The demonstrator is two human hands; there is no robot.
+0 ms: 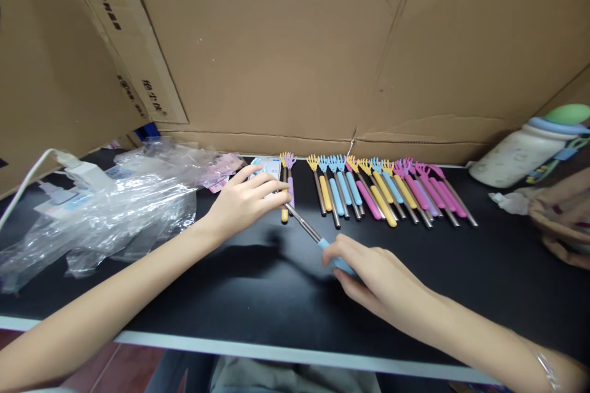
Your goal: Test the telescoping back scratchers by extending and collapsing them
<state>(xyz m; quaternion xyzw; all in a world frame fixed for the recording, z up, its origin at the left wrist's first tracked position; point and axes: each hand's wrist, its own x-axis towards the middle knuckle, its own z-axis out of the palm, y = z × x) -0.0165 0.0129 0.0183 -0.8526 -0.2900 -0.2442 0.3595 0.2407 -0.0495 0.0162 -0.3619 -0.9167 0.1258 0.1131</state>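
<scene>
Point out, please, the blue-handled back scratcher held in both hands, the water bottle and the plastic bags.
blue-handled back scratcher (308,228): head view, on its bare metal shaft between the hands.
water bottle (520,156): head view, on its pale body.
plastic bags (124,206): head view, on the crumpled clear film.

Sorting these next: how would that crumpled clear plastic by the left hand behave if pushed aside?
The clear plastic looks thin and wrinkled, so probably floppy and light; a push would likely bunch it rather than slide it whole. It drapes over the white charger, so it might drag on that.
</scene>
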